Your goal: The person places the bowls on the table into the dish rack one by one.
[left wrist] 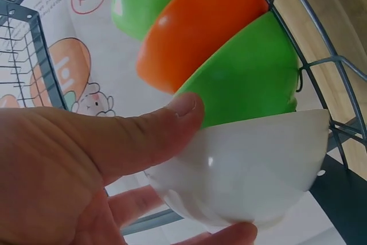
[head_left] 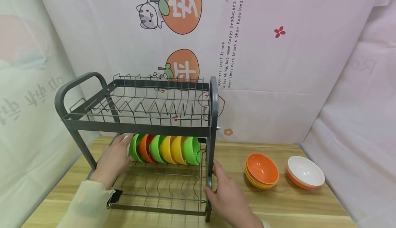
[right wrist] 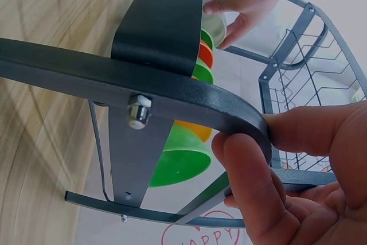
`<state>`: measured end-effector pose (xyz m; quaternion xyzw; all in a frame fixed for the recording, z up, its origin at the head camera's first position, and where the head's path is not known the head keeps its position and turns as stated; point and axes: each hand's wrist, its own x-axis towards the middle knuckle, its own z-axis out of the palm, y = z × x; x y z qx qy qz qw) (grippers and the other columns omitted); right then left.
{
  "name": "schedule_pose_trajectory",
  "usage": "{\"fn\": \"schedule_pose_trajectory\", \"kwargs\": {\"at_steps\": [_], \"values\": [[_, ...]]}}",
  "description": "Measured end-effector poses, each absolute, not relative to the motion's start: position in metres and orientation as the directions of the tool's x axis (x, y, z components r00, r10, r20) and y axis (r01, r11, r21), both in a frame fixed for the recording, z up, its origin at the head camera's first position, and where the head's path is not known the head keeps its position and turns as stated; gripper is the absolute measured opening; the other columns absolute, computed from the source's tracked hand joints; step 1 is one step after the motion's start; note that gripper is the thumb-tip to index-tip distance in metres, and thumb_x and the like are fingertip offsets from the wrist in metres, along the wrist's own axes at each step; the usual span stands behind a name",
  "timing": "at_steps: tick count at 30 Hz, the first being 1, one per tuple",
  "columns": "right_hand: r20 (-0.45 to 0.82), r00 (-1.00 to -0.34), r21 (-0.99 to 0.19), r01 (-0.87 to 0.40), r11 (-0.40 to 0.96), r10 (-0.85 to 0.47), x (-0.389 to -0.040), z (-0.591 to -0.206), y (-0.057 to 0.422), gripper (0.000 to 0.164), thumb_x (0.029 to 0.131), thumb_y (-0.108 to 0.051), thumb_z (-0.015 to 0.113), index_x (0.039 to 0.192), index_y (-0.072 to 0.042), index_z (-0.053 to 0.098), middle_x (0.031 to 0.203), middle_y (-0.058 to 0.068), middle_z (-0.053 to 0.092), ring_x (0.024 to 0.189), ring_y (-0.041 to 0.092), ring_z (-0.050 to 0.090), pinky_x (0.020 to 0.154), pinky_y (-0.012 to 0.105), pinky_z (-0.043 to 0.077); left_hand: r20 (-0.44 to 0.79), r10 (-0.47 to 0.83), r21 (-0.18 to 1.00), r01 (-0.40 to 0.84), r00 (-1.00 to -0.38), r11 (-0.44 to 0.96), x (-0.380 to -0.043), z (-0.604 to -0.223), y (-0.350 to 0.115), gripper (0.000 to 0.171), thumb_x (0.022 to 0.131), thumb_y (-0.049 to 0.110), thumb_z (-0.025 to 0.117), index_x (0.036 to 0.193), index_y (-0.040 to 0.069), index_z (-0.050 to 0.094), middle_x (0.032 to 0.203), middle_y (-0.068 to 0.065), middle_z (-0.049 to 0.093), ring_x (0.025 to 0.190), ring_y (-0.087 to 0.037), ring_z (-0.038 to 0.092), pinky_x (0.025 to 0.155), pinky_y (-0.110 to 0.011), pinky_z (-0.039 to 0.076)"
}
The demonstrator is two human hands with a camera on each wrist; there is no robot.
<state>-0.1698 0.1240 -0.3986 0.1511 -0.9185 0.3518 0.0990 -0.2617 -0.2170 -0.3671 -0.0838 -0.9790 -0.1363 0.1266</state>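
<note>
A dark grey two-tier dish rack (head_left: 139, 129) stands on the table, its lower tier holding a row of green, orange and yellow bowls (head_left: 169, 149) on edge. At the row's left end my left hand (head_left: 114, 159) grips a white bowl (left wrist: 246, 167), thumb on one side and fingers on the other. In the left wrist view this bowl lies right against the end green bowl (left wrist: 252, 73). My right hand (head_left: 227, 193) grips the rack's right upright (right wrist: 189, 96) low down, thumb and fingers around the bar.
Right of the rack, an orange bowl (head_left: 263, 167) is nested on yellow ones. Farther right a white bowl (head_left: 306, 171) sits in an orange one. The rack's upper wire tier (head_left: 161, 99) overhangs the lower row. Printed cloth (head_left: 278, 66) hangs behind and at both sides.
</note>
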Motion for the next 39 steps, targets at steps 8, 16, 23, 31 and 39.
{"fn": "schedule_pose_trajectory", "kwargs": {"at_steps": [8,16,23,31,39], "values": [[0.293,-0.931,-0.620,-0.358,0.698,-0.217,-0.171,-0.399,0.124,0.077,0.087,-0.013,0.076,0.149,-0.003,0.032,0.131,0.024,0.059,0.060,0.003,0.060,0.055,0.022,0.052,0.248,0.191,0.193,0.242,-0.950,0.951,-0.277,-0.371,-0.224,0.075,0.076,-0.009,0.069,0.145,-0.006,0.043,0.145,-0.034,0.037,0.130,-0.050,0.039,0.098,-0.066,0.038],[0.276,-0.938,-0.624,-0.342,0.703,-0.212,-0.171,-0.399,0.124,0.078,0.087,-0.015,0.076,0.151,-0.007,0.031,0.133,0.023,0.059,0.062,0.004,0.062,0.057,0.024,0.053,0.196,0.216,0.229,0.259,-0.956,0.938,-0.289,-0.371,-0.226,0.073,0.078,-0.009,0.068,0.146,-0.009,0.041,0.145,-0.034,0.038,0.125,-0.051,0.045,0.092,-0.059,0.047],[0.276,-0.938,-0.630,-0.342,0.698,-0.210,-0.171,-0.400,0.124,0.079,0.087,-0.015,0.076,0.151,-0.008,0.031,0.133,0.023,0.059,0.064,0.005,0.063,0.057,0.024,0.054,0.183,0.218,0.271,0.262,-0.959,0.926,-0.298,-0.376,-0.230,0.077,0.078,-0.004,0.077,0.147,-0.006,0.041,0.144,-0.031,0.042,0.126,-0.050,0.044,0.100,-0.062,0.040],[0.278,-0.938,-0.642,-0.342,0.686,-0.207,-0.170,-0.401,0.124,0.078,0.087,-0.013,0.076,0.151,-0.006,0.031,0.134,0.024,0.058,0.061,0.003,0.061,0.055,0.022,0.052,0.178,0.254,0.258,0.294,-0.951,0.920,-0.299,-0.372,-0.231,0.075,0.076,-0.004,0.076,0.144,-0.007,0.044,0.140,-0.032,0.044,0.126,-0.050,0.044,0.099,-0.062,0.040],[0.285,-0.935,-0.632,-0.348,0.692,-0.210,-0.170,-0.400,0.124,0.078,0.088,-0.014,0.076,0.150,-0.003,0.031,0.133,0.024,0.058,0.060,0.002,0.059,0.055,0.021,0.050,0.158,0.266,0.296,0.302,-0.951,0.906,-0.301,-0.375,-0.235,0.077,0.077,-0.006,0.072,0.146,-0.008,0.039,0.142,-0.034,0.040,0.127,-0.051,0.042,0.099,-0.064,0.040]]}}
